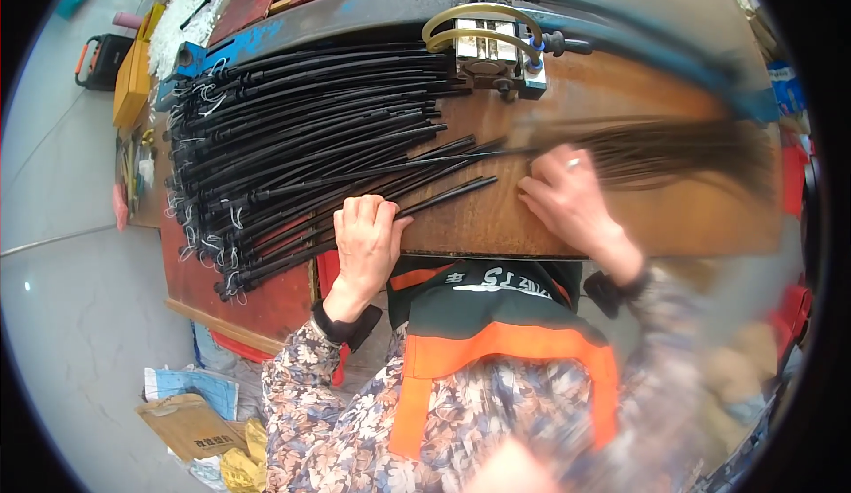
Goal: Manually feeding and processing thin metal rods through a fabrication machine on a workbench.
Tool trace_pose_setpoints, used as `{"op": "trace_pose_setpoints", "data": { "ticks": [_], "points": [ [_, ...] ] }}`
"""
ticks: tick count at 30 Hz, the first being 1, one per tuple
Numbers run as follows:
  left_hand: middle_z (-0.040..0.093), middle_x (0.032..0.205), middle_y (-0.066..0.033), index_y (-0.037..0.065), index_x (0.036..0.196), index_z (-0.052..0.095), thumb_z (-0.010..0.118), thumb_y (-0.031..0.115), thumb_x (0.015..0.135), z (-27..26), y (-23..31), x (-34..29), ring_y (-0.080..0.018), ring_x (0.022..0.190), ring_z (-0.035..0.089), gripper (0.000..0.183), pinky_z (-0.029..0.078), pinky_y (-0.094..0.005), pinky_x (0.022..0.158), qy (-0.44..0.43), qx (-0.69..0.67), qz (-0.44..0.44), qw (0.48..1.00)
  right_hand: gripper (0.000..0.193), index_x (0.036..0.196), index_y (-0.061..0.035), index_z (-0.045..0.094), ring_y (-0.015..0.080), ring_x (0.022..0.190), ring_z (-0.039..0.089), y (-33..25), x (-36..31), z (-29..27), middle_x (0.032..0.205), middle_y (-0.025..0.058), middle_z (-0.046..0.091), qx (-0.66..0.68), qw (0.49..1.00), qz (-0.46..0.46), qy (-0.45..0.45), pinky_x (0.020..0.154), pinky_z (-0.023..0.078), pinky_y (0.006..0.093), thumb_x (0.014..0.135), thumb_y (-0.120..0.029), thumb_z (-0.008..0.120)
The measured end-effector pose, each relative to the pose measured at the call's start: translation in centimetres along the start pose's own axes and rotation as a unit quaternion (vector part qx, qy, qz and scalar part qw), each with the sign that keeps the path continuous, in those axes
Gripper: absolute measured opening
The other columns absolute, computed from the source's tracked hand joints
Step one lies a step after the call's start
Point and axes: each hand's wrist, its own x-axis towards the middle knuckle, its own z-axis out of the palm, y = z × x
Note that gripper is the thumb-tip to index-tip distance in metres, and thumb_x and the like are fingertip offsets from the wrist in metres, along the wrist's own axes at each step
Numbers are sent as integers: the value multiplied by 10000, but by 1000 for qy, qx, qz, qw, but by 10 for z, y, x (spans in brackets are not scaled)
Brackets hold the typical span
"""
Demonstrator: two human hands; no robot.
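Note:
Near the table's front edge, my left hand (363, 236) has its fingers closed over a black rod (452, 193) whose tip points right. Many similar black rods (328, 125) lie side by side on the left, with white string loops at their far-left ends. My right hand (572, 196) is closed, fingers curled, above the wooden table (474, 231). One rod's thin end runs up to its fingertips, but what is between them is hidden. Just beyond that hand spreads a blurred bundle of thin brown rods (683, 149).
Behind the rods stands a metal clamp unit (492, 50) with curved hoses, set before a blue-grey beam (355, 10). White material (186, 23) and a yellow box (133, 81) are at the far left. A flattened cardboard piece (191, 426) lies at the lower left.

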Motion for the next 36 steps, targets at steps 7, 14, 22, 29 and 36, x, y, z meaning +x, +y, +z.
{"op": "trace_pose_setpoints", "data": {
  "ticks": [7,14,22,29,36],
  "points": [
    [538,774,-41,93,1034,673,750,131,830,-18,23,8,-221,728,559,221,476,-345,590,-23,-93,60,994,179,875,-50,682,280,753,570,4,-10,6,773,97,611,260,957,105,77,661,452,394,762,-111,807],
    [513,716,-44,84,1066,686,749,122,833,-28,39,16,-224,663,547,244,465,-341,546,-19,-105,73,992,172,851,-43,707,264,711,539,2,-16,5,719,85,599,240,948,116,175,637,434,375,775,-158,810],
    [514,715,-50,76,1076,689,755,104,826,-39,45,36,-227,658,544,260,461,-344,542,-24,-115,111,987,183,833,-27,706,248,685,529,4,-23,3,676,71,589,243,932,119,242,622,428,366,766,-156,817],
    [495,706,-52,79,1092,685,747,89,830,-41,40,63,-228,635,527,269,446,-348,523,-45,-105,162,980,303,983,-23,717,262,737,565,20,-23,-7,798,67,628,160,959,20,232,660,485,385,722,-132,826],
    [532,791,-37,109,1104,683,740,171,842,-4,43,106,-232,757,540,276,456,-356,643,-27,-97,204,974,583,1253,-30,644,300,1010,609,27,-8,-9,1041,83,638,127,972,-17,198,875,517,451,704,-103,827]
  ]
}}
